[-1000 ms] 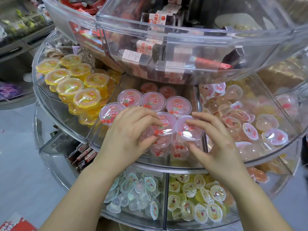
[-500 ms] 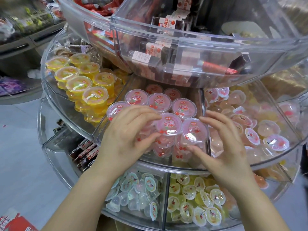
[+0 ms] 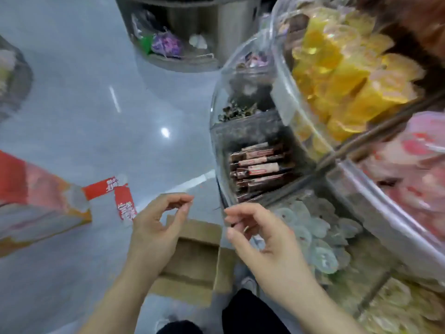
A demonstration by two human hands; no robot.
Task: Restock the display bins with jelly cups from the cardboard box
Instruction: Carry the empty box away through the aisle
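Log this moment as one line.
left hand: empty | right hand: empty | both over cardboard box | display bins: right

A glossy pale grey floor fills the left of the blurred view, with bright spots of overhead light reflected on it. At the top stands a round metal display stand holding wrapped goods. Red printed paper strips lie on the floor.

an open brown cardboard box is seen on the pale grey glossy floor, unobstructed from above. passage on the right is blocked by the clear curved plastic display bins. a red and orange carton is seen at left, well apart.
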